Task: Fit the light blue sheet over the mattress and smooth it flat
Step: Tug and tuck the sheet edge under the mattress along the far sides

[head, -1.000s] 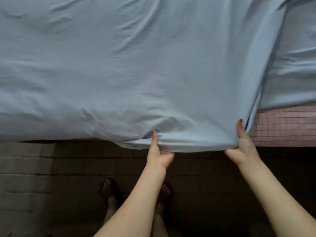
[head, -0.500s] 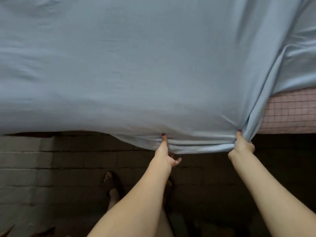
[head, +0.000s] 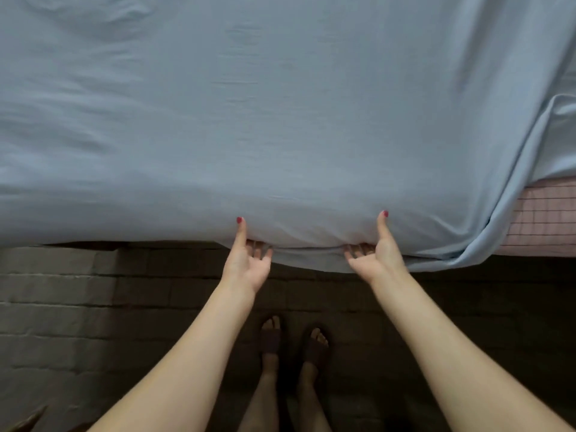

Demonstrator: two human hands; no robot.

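The light blue sheet covers nearly the whole bed top and hangs over the near edge. My left hand grips that hanging hem, thumb on top of the cloth and fingers curled under it. My right hand holds the same hem a little to the right in the same way. At the far right the sheet bunches into a fold, and beside it the pink checked mattress shows bare. The hem between my hands sags slightly.
A dark brick floor runs below the bed edge. My two feet in dark sandals stand close to the bed between my arms. A dark gap shows under the bed at the left.
Both hands have shifted left along the hem. The right hand left the bunched corner by the mattress, and the sheet top now lies smoother.
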